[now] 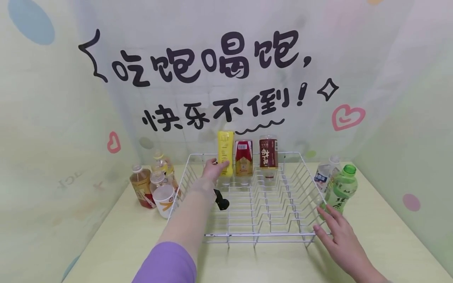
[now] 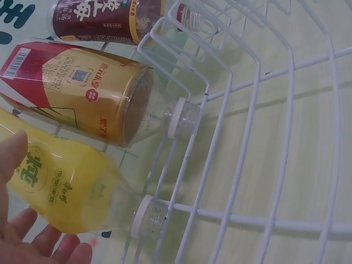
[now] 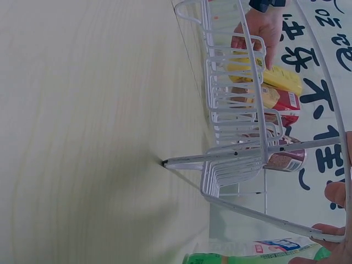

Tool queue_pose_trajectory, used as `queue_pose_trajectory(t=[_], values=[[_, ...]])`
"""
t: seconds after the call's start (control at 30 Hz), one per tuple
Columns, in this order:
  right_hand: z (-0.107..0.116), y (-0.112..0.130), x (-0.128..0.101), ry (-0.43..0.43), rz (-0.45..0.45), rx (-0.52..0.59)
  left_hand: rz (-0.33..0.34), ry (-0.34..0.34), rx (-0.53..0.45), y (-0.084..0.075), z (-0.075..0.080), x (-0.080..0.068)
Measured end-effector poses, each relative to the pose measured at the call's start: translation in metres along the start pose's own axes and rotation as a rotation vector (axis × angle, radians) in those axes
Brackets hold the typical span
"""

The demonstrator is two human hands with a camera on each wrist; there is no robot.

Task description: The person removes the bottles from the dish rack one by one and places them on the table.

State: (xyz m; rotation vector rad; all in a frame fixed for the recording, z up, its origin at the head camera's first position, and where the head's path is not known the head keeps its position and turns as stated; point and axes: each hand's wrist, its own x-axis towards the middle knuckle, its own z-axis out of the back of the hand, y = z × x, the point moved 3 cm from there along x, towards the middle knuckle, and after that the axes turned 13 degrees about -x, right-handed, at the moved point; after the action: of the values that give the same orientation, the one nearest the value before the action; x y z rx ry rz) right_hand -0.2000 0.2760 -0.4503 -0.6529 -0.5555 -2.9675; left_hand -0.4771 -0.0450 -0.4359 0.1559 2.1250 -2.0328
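My left hand (image 1: 211, 171) holds a yellow-labelled bottle (image 1: 225, 151) that stands upside down at the back of a white wire dish rack (image 1: 255, 236). In the left wrist view, the thumb lies over the bottle and the fingers are behind it; its white-ringed neck (image 2: 149, 217) points down among the wires. Beside it, a red-and-gold-labelled bottle (image 1: 243, 159) is also inverted, then a dark red-labelled bottle (image 1: 268, 153). My right hand (image 1: 341, 239) rests at the rack's front right corner with its fingers spread.
Left of the rack stand a brown-labelled bottle (image 1: 142, 186), a yellow bottle (image 1: 162, 163), a clear-necked bottle (image 1: 158, 178) and a white container (image 1: 164, 200). Right of it are a green bottle (image 1: 344, 186) and a clear blue-labelled bottle (image 1: 322, 177). A printed curtain (image 1: 219, 19) hangs behind.
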Motion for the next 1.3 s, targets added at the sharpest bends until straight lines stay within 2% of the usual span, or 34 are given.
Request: queue_pose_trajectory(t=[0.2, 0.37, 0.6, 0.73, 1.0, 1.3], values=[[0.0012, 0.0014, 0.0004, 0.001, 0.000, -0.001, -0.015, 0.046, -0.012, 0.0032, -0.0007, 0.0023], [0.0022, 0.0022, -0.0004, -0.011, 0.010, 0.008, -0.017, 0.046, 0.043, 0.0044, -0.0007, 0.0030], [0.0032, 0.0030, -0.0002, -0.006, 0.003, 0.009, -0.037, 0.080, 0.096, 0.0057, -0.0011, 0.0074], [0.0035, 0.0034, 0.0001, -0.004, -0.001, 0.007, -0.030, 0.059, 0.109, 0.0075, 0.0004, 0.0088], [0.0027, 0.0032, -0.0001, -0.012, -0.003, 0.003, 0.000, 0.037, 0.073, 0.0086, 0.0019, 0.0061], [0.0016, 0.0029, -0.0003, 0.001, -0.008, 0.004, -0.013, 0.009, 0.072, 0.0073, 0.0029, 0.0069]])
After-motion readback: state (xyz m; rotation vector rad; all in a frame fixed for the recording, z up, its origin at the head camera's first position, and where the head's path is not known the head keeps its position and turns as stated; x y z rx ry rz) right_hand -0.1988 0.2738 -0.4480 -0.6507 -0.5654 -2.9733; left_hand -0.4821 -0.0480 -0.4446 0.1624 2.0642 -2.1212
